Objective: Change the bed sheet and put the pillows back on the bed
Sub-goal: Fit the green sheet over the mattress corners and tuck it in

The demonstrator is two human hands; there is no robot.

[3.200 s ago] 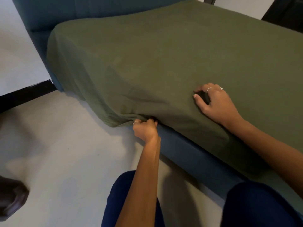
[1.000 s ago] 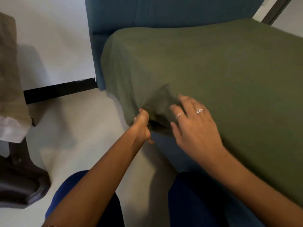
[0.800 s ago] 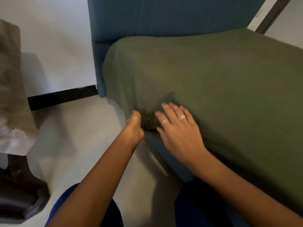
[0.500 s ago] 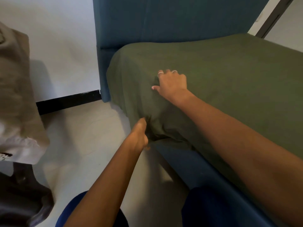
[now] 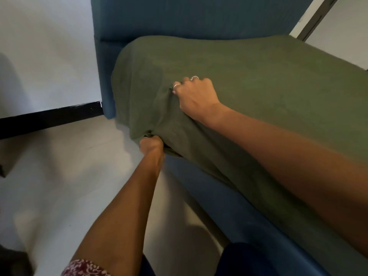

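Note:
An olive green bed sheet point(image 5: 268, 92) covers the mattress on a blue bed frame point(image 5: 229, 196). My left hand point(image 5: 152, 145) grips the sheet's lower edge at the mattress side, near the head corner, fingers curled into the cloth. My right hand point(image 5: 196, 94) lies on top of the mattress near that corner, fingers curled and bunching a fold of the sheet. No pillows are in view.
A blue padded headboard point(image 5: 189, 16) stands behind the mattress against a white wall with a black skirting strip point(image 5: 49, 116). Pale floor point(image 5: 59, 186) spreads to the left of the bed. A dark object sits at the bottom left corner.
My right hand moved up from the mattress side to the top near the corner and curled into the sheet. My left hand kept its grip on the lower edge.

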